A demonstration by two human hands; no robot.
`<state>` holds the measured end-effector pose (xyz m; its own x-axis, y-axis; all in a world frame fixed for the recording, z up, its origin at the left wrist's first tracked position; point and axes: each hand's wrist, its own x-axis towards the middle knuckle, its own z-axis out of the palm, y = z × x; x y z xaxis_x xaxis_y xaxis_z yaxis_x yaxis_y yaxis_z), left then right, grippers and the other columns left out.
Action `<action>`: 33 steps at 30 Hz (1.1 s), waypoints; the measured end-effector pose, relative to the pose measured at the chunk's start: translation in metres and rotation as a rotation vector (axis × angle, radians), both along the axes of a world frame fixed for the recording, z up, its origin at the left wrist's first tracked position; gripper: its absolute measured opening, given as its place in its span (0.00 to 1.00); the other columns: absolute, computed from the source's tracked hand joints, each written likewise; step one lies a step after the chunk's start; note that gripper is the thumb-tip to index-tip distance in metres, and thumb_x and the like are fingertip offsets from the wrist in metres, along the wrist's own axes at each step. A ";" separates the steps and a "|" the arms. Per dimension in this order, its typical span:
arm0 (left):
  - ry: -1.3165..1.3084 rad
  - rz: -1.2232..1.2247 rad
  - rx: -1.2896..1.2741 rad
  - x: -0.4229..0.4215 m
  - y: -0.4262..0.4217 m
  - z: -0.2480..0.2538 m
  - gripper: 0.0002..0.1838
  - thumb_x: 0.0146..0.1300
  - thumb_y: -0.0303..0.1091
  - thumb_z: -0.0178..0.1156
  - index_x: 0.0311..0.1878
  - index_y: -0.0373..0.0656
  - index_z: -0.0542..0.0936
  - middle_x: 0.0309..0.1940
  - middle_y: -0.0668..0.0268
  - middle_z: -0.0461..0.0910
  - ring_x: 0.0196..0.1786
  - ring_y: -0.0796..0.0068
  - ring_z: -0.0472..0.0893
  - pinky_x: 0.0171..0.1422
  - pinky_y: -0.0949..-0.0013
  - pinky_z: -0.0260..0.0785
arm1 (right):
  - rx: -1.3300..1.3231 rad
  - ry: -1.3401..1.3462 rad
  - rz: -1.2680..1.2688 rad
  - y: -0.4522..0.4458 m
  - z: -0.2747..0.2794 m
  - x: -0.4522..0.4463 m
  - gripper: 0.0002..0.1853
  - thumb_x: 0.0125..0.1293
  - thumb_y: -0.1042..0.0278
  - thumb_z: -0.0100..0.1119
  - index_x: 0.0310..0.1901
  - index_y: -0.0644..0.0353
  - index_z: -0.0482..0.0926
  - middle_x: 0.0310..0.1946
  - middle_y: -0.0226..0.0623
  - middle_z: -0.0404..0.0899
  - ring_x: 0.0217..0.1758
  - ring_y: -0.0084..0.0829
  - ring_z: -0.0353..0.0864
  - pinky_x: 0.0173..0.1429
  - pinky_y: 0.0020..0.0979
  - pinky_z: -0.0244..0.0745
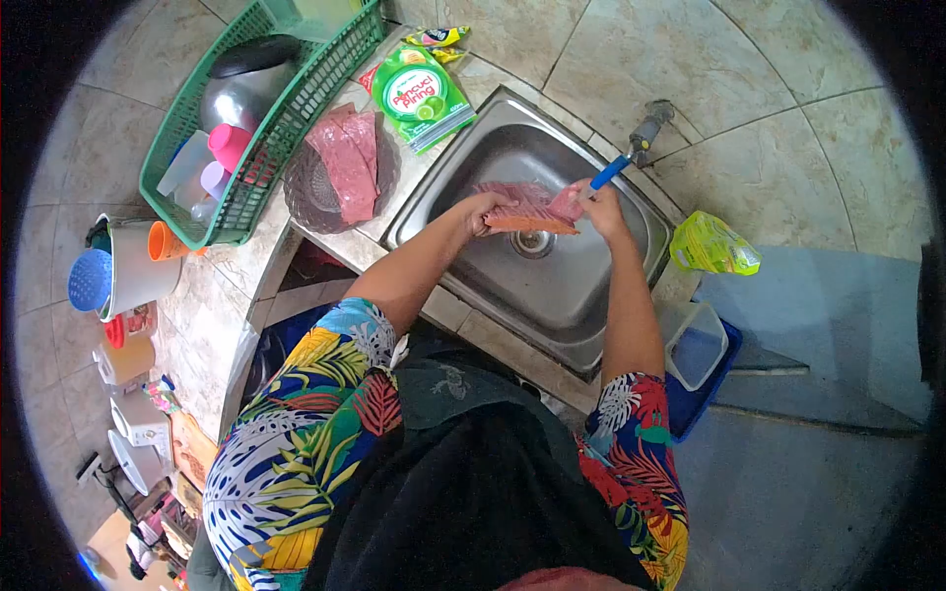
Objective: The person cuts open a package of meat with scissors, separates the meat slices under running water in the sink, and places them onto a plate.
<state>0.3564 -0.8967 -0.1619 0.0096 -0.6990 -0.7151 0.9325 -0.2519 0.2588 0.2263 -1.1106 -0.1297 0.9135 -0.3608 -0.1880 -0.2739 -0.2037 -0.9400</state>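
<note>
Holding a pink piece [532,212] over the sink [581,305]

Both hands are occupied above the basin. The left hand [483,212] is closed on the left end of the piece; the right hand [601,209] grips its right end. The piece shows an orange near edge and lies partly across the line of sight to the drain [532,242]. Its material cannot be determined.

Closest obstruction: the blue nozzle [609,172] of the wall tap [647,133], which reaches down to the right hand. Contact between the two cannot be confirmed.

Left of the sink, the table [222,281] carries a glass bowl [296,197] holding further pink pieces [350,163]. Just beyond stands a green pouch [419,97], close to the rim, with a yellow sachet [437,37] behind it. A green basket [286,123], loaded with a metal pot [246,98] and a pink cup [229,146], occupies the far left.

On the right, a yellow-green packet [714,244] sits just beside the rim. Nearer, a clear container [697,345] lies over a blue tray [705,399].
</note>
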 end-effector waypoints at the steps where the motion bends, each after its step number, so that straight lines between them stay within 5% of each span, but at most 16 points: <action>1: -0.002 0.009 0.018 -0.001 0.000 0.000 0.09 0.54 0.31 0.61 0.38 0.39 0.76 0.30 0.62 0.81 0.30 0.70 0.83 0.30 0.70 0.78 | 0.007 -0.001 -0.003 -0.003 -0.003 -0.002 0.09 0.54 0.76 0.56 0.39 0.64 0.77 0.31 0.32 0.79 0.34 0.23 0.77 0.40 0.25 0.72; 9: -0.019 0.019 0.040 0.001 0.005 -0.008 0.09 0.54 0.32 0.61 0.37 0.39 0.77 0.30 0.62 0.81 0.28 0.70 0.83 0.28 0.71 0.78 | -0.007 -0.007 -0.054 -0.007 -0.012 -0.005 0.12 0.52 0.81 0.51 0.40 0.64 0.77 0.33 0.34 0.79 0.37 0.23 0.78 0.43 0.25 0.72; 21: -0.060 -0.025 -0.026 0.000 0.012 -0.025 0.09 0.55 0.32 0.61 0.36 0.37 0.77 0.30 0.61 0.82 0.31 0.70 0.83 0.36 0.68 0.78 | -0.019 0.037 -0.143 -0.002 0.018 0.001 0.09 0.53 0.79 0.58 0.38 0.63 0.79 0.33 0.32 0.80 0.37 0.23 0.77 0.44 0.26 0.71; 33: -0.072 -0.038 0.067 -0.013 0.015 -0.018 0.12 0.53 0.32 0.61 0.39 0.37 0.76 0.30 0.59 0.82 0.29 0.69 0.83 0.28 0.71 0.77 | -0.159 -0.066 -0.170 -0.009 0.003 0.005 0.09 0.55 0.75 0.56 0.38 0.63 0.79 0.31 0.34 0.80 0.34 0.25 0.78 0.41 0.27 0.72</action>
<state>0.3431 -0.8821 -0.1802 0.0372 -0.6502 -0.7588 0.9017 -0.3054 0.3060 0.2312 -1.1197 -0.1267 0.8456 -0.5306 -0.0586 -0.2559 -0.3064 -0.9169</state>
